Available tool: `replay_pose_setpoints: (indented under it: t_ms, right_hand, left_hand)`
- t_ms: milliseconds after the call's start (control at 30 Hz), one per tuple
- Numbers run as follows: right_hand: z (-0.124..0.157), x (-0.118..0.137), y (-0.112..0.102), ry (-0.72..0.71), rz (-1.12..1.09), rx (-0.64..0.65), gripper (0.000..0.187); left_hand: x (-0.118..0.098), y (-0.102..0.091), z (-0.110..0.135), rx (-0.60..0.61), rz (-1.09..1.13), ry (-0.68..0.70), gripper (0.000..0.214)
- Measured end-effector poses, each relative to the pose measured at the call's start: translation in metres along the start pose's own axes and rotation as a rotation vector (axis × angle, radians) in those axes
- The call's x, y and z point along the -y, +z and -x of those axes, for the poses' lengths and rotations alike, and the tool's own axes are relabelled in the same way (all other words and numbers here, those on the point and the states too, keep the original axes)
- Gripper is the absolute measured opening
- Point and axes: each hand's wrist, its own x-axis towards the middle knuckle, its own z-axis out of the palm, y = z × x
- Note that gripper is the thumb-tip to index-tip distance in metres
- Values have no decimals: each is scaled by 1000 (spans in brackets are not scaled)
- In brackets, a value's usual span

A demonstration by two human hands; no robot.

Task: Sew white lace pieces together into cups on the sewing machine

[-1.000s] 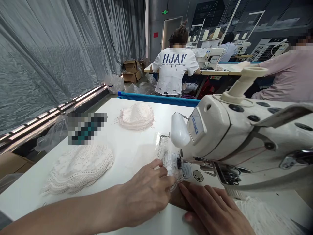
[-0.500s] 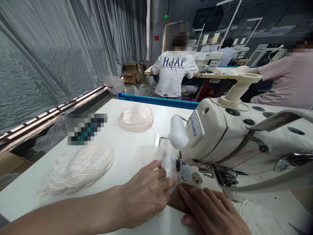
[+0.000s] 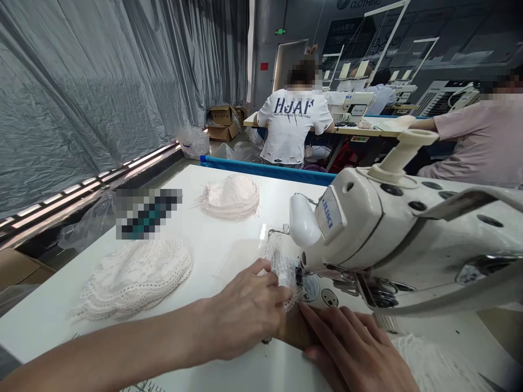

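Note:
My left hand [image 3: 245, 313] rests on the white table, its fingers curled and pinching a strip of white lace [image 3: 281, 269] that runs under the needle of a white sewing machine [image 3: 392, 234]. My right hand [image 3: 353, 354] lies flat beside it, fingers pressed together, holding down a brown piece [image 3: 292, 332] under the lace just in front of the presser foot. The two hands touch at the fingertips.
On the white table [image 3: 216, 250] lie a pile of white lace pieces [image 3: 134, 277] at the left and a pinkish pile [image 3: 231, 197] farther back. More lace [image 3: 433, 365] hangs at the lower right. Other people sit at machines behind. Plastic sheeting covers the left wall.
The hands have hardly moved; the view has shifted slightly. The lace strip stays under the needle.

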Motion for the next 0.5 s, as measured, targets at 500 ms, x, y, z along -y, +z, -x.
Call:
replay_pose_setpoints:
  t_ms: [500]
  right_hand:
    - [-5,3,-5,-5,12,-27,40]
  left_hand:
    - [8,14,-4,-102,-48,-82,17]
